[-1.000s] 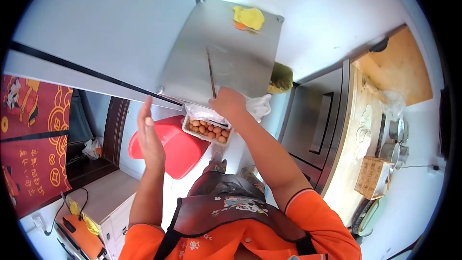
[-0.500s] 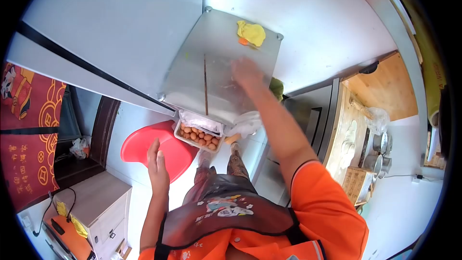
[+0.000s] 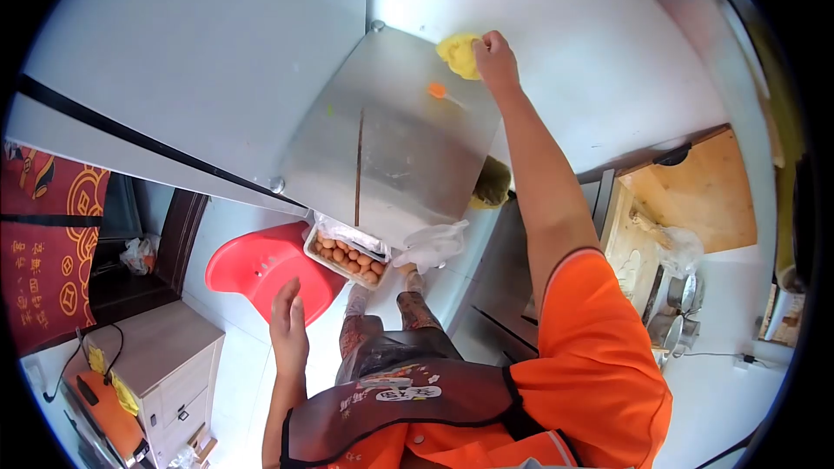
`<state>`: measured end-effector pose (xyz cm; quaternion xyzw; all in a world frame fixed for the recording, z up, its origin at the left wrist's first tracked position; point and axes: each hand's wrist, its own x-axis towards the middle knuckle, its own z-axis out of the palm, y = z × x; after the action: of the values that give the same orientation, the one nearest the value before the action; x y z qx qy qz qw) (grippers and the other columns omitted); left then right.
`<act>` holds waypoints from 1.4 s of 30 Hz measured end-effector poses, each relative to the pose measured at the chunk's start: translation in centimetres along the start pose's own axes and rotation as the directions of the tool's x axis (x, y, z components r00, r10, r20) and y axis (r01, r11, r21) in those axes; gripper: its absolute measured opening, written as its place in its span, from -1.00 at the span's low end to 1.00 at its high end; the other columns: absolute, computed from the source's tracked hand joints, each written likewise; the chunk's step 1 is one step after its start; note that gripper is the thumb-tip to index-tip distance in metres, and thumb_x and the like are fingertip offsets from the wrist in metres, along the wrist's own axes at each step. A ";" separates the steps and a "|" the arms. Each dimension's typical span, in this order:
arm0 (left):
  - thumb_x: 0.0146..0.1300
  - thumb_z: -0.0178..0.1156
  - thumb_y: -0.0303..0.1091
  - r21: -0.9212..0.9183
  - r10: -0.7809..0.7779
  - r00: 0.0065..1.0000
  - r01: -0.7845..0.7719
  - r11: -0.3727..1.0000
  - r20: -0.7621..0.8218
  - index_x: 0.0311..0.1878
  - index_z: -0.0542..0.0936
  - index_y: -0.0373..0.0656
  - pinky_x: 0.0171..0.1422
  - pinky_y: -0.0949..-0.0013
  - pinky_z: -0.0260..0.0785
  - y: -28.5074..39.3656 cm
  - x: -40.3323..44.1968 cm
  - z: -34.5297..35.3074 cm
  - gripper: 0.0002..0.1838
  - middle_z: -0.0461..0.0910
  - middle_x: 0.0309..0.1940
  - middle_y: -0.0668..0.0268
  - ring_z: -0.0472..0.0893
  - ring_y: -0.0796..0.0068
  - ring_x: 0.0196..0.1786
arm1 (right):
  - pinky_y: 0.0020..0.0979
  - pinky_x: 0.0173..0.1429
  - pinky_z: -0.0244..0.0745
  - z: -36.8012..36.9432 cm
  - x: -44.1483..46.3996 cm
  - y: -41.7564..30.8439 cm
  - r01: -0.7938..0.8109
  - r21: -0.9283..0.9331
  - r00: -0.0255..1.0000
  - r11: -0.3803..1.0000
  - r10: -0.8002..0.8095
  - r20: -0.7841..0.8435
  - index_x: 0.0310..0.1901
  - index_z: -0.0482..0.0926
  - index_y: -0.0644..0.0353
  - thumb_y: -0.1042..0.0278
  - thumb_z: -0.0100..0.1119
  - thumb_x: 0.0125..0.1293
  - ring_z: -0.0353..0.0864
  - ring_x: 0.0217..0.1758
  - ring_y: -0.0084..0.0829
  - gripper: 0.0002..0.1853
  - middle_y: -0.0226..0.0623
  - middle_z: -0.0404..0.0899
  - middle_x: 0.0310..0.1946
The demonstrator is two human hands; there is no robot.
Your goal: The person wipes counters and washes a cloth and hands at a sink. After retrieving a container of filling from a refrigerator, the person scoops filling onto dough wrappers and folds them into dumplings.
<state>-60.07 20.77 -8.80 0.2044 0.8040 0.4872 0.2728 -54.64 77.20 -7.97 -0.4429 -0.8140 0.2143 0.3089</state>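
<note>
At the far right corner of the metal table [image 3: 408, 148], my right hand [image 3: 496, 59] is closed on a yellow cloth [image 3: 459, 55]. A small orange object [image 3: 436, 89] with a pale, thin end lies on the tabletop just nearer to me. A long thin brown stick [image 3: 359, 165] rests lengthwise on the metal. Hanging in the air on the left, my left hand [image 3: 288, 321] holds nothing, its fingers stretched out, in front of the red plastic chair [image 3: 261, 265].
Below the table's near edge stands a box of brown eggs [image 3: 349, 258], with a white plastic bag [image 3: 432, 245] beside it. A wooden cabinet [image 3: 178, 365] stands at lower left. On the right are a wooden board [image 3: 695, 187] and metal pots [image 3: 669, 330].
My right hand has moved from over the middle of the table to the far right corner and taken hold of the yellow cloth, shifting it off the orange object.
</note>
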 end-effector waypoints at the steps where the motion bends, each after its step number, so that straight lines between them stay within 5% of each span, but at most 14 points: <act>1: 0.50 -0.06 -0.24 -0.047 0.024 0.999 -0.023 0.999 0.021 0.26 0.45 -0.32 0.42 0.26 0.22 1.2 1.1 0.4 -0.58 0.49 0.22 0.08 0.45 0.25 0.31 | -0.44 -0.25 0.42 -2.0 -0.1 -2.0 -0.036 0.251 0.999 0.967 0.027 0.038 -0.33 0.48 0.18 0.26 0.00 0.38 0.46 -0.45 -0.47 -0.81 -0.36 0.47 -0.52; 4: 0.51 -0.05 -0.21 -0.311 0.110 0.989 -0.076 0.947 0.096 0.26 0.46 -0.31 0.41 0.27 0.23 7.4 4.7 1.5 -0.57 0.51 0.21 0.10 0.46 0.28 0.31 | -0.53 -0.33 0.33 -10.0 -2.9 -9.2 -0.262 0.575 0.937 0.775 0.061 0.345 -0.31 0.49 0.17 0.25 0.01 0.39 0.39 -0.47 -0.58 -0.81 -0.43 0.45 -0.49; 10: 0.50 -0.02 -0.13 -0.724 0.337 0.825 0.121 0.679 0.454 0.27 0.46 -0.24 0.30 0.33 0.30 19.5 9.7 6.7 -0.55 0.52 0.19 0.18 0.49 0.35 0.24 | -0.54 -0.33 0.29 -18.1 -12.0 -17.2 -0.353 0.623 0.840 0.698 -0.056 0.539 -0.30 0.49 0.11 0.23 0.00 0.41 0.38 -0.44 -0.61 -0.81 -0.47 0.47 -0.44; 16: 0.50 -0.08 0.02 -0.499 0.390 0.561 0.047 0.865 0.730 0.30 0.43 -0.16 0.31 0.23 0.28 23.1 6.1 10.2 -0.48 0.51 0.20 0.27 0.45 0.38 0.28 | -0.46 -0.23 0.49 -22.4 -20.8 -19.5 -0.285 0.811 0.957 0.511 0.099 0.274 -0.16 0.50 0.13 0.20 0.09 0.40 0.50 -0.33 -0.56 -0.81 -0.43 0.52 -0.32; 19: 0.50 -0.15 0.08 -0.473 0.543 0.217 0.790 0.391 0.811 0.40 0.33 -0.08 0.40 0.12 0.23 23.0 3.8 12.6 -0.43 0.43 0.29 0.30 0.39 0.36 0.34 | -0.39 0.02 0.45 -20.9 -25.7 -19.6 -0.116 0.737 0.990 0.666 0.022 0.136 -0.03 0.50 0.15 0.17 0.13 0.38 0.55 -0.06 -0.45 -0.73 -0.36 0.54 -0.15; 20: 0.50 -0.18 0.09 -0.435 0.543 0.190 0.822 0.367 0.818 0.44 0.26 -0.02 0.45 0.06 0.18 22.9 3.4 13.3 -0.42 0.35 0.36 0.30 0.34 0.33 0.39 | -0.26 0.15 0.37 -21.8 -26.9 -20.0 0.176 0.318 0.984 0.932 -0.153 -0.096 0.02 0.50 0.15 0.12 0.15 0.35 0.50 0.09 -0.33 -0.66 -0.27 0.52 -0.04; 21: 0.51 -0.20 0.09 -0.367 0.533 0.137 0.861 0.352 0.835 0.49 0.19 0.04 0.50 0.00 0.12 22.5 2.7 14.0 -0.41 0.27 0.43 0.30 0.29 0.30 0.44 | -0.13 0.28 0.30 -23.6 -28.7 -20.3 0.305 -0.256 0.920 0.917 -0.353 -0.169 0.08 0.49 0.15 0.06 0.16 0.31 0.44 0.23 -0.22 -0.58 -0.18 0.50 0.07; 23: 0.47 -0.10 0.02 -0.310 0.523 0.047 0.849 0.428 0.851 0.49 0.19 0.02 0.57 -0.01 0.01 24.3 -1.1 13.0 -0.40 0.24 0.46 0.26 0.22 0.22 0.48 | 0.00 0.49 0.01 -26.3 -31.6 -21.7 0.213 -0.448 0.923 0.868 -0.329 -0.198 0.20 0.46 0.19 -0.05 0.16 0.23 0.18 0.46 -0.06 -0.40 -0.06 0.35 0.29; 28: 0.53 -0.21 -0.11 -0.162 0.545 -0.179 0.839 0.520 0.819 0.50 0.16 -0.08 0.60 0.00 -0.06 23.7 -6.8 14.4 -0.45 0.21 0.47 0.19 0.18 0.14 0.50 | 0.13 0.58 -0.27 -24.1 -40.5 -20.5 -0.114 -0.236 0.909 0.965 0.005 -0.417 0.32 0.34 0.37 -0.14 0.07 0.29 -0.01 0.57 0.00 -0.23 0.00 0.21 0.42; 29: 0.54 -0.25 -0.11 -0.380 0.310 0.222 0.605 0.699 0.924 0.49 0.14 -0.18 0.61 -0.01 -0.10 24.4 -9.2 15.1 -0.44 0.19 0.47 0.11 0.16 0.13 0.52 | 0.13 0.58 -0.29 -24.3 -42.4 -21.0 -0.091 -0.235 0.939 0.968 0.005 -0.344 0.33 0.33 0.36 -0.15 0.06 0.30 -0.02 0.57 0.02 -0.24 0.01 0.21 0.42; 34: 0.50 -0.14 -0.15 0.035 0.214 -0.258 0.709 0.704 0.942 0.42 0.26 -0.22 0.54 -0.01 0.08 23.4 -9.2 18.9 -0.47 0.29 0.40 0.06 0.32 0.08 0.42 | 0.18 0.57 -0.28 -27.4 -52.7 -21.4 -0.026 -0.095 0.975 0.995 0.004 -0.224 0.32 0.36 0.29 -0.18 0.03 0.33 -0.04 0.56 0.12 -0.26 0.09 0.20 0.41; 39: 0.53 -0.20 -0.13 0.416 0.199 -0.654 0.656 0.630 0.730 0.41 0.28 -0.11 0.47 0.07 0.17 20.0 -20.5 17.5 -0.52 0.31 0.39 0.18 0.31 0.18 0.42 | 0.12 0.38 0.15 -32.4 -59.6 -19.0 -0.233 -0.412 0.771 0.881 -0.090 -0.630 0.18 0.51 -0.08 -0.10 0.22 0.15 0.45 0.20 -0.17 -0.43 -0.19 0.51 0.10; 41: 0.57 -0.25 -0.08 0.361 -0.048 -0.455 0.632 0.686 0.889 0.42 0.26 -0.07 0.45 0.06 0.16 19.8 -26.4 16.2 -0.52 0.29 0.42 0.27 0.28 0.22 0.45 | 0.00 0.29 0.26 -34.4 -62.6 -17.9 -0.313 -0.290 0.798 0.904 0.084 -0.597 0.08 0.54 -0.07 -0.02 0.21 0.17 0.52 0.09 -0.24 -0.54 -0.28 0.57 -0.05; 42: 0.56 -0.27 -0.05 0.377 -0.044 -0.512 0.567 0.733 0.858 0.43 0.25 -0.07 0.46 0.03 0.12 19.5 -28.5 15.8 -0.50 0.26 0.44 0.27 0.24 0.23 0.47 | -0.06 0.25 0.31 -34.7 -64.3 -17.6 -0.362 -0.203 0.796 0.910 0.188 -0.575 0.03 0.56 -0.06 0.01 0.21 0.17 0.55 0.04 -0.28 -0.60 -0.33 0.60 -0.12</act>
<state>-26.87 23.06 9.57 0.1802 0.1431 0.1035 0.9676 -14.17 15.84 7.79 -0.6418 -0.6415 -0.0042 0.4202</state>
